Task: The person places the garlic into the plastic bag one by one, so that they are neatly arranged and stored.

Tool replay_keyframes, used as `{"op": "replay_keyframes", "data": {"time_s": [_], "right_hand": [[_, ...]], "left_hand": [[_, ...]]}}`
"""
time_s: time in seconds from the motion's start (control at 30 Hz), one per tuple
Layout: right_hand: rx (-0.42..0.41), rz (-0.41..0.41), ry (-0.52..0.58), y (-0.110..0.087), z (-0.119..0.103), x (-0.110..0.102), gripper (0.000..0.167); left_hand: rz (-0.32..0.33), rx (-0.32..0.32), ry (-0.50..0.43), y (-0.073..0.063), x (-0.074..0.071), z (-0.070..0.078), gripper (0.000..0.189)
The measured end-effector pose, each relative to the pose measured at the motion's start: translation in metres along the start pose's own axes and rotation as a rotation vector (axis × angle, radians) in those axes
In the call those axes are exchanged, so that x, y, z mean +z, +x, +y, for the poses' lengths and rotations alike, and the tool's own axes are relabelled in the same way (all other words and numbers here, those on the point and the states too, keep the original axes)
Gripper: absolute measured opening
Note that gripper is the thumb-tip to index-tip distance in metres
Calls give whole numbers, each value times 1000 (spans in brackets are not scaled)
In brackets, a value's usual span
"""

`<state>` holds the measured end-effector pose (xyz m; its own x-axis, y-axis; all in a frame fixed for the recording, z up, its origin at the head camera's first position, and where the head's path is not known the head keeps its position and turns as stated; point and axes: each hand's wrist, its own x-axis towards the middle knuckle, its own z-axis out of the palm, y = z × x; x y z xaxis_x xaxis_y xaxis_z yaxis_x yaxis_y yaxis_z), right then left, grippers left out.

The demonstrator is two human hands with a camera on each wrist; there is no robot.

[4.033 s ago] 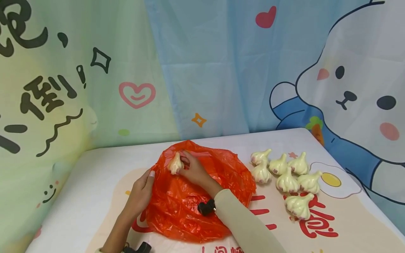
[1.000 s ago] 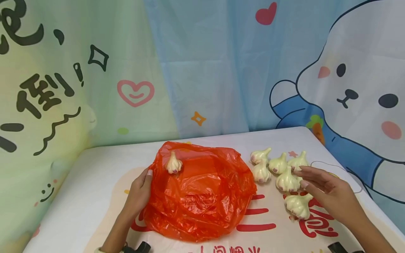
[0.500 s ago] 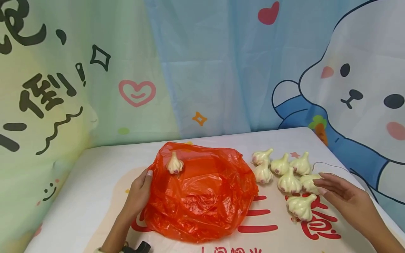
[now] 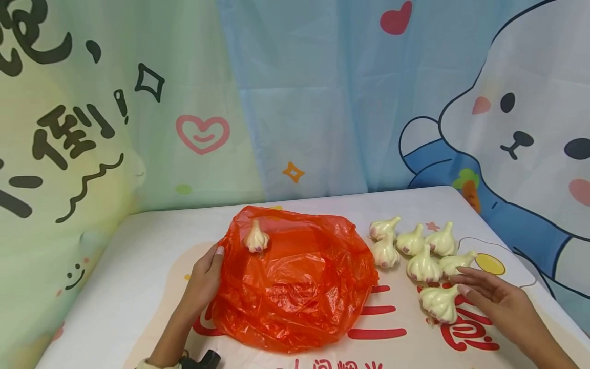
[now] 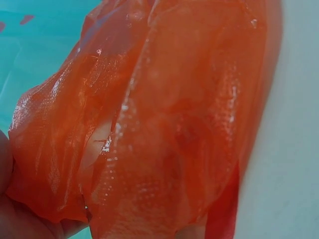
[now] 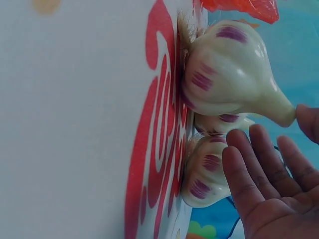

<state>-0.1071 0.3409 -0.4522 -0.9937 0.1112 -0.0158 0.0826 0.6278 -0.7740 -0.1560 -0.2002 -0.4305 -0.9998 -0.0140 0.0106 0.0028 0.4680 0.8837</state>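
Note:
My left hand [image 4: 206,277] grips the left edge of a red plastic bag [image 4: 295,307], thumb on the near side; in the left wrist view the bag film [image 5: 174,99] hides most of the fingers. One garlic bulb [image 4: 256,238] sits in the bag's mouth at the upper left. To the right lies a group of pale garlic bulbs [image 4: 424,266], several in all. My right hand [image 4: 502,302] hovers at the nearest garlic bulb [image 4: 440,303], fingers extended and holding nothing. In the right wrist view, the thumb tip is right at that bulb's stem [image 6: 281,112].
A printed cloth covers the table [image 4: 138,256], its far edge meeting a cartoon curtain [image 4: 295,102]. A black wrist camera [image 4: 203,360] shows on the left wrist at the front edge of view.
Four seconds ago my right hand held the garlic bulb in the bag. It has let go, moved right to the group, then shifted down toward the nearest bulb. My left hand stays on the bag.

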Motion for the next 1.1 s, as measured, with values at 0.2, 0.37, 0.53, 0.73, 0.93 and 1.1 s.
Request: {"op": "replay_keyframes", "data": {"time_s": [0.2,0.37,0.53,0.73,0.93,1.1], "right_hand": [[48,-81,-76,0,0,0,59],[76,-128,-93,0,-3,0,70],[112,-169,-78,3,-7,-2,70],[195,-210,-110,5,-8,-3,80],[155,-165,-119,4,-5,-1,84],[125,-136,-103,3,-6,-1,79]], "left_hand": [[3,7,4,1,0,1,61],[-3,-4,0,1,1,2,60],[4,1,2,1,1,1,60],[-7,-15,-6,0,2,0,61],[0,-4,-7,0,1,1,59],[-6,-1,-18,-1,0,4,58]]}}
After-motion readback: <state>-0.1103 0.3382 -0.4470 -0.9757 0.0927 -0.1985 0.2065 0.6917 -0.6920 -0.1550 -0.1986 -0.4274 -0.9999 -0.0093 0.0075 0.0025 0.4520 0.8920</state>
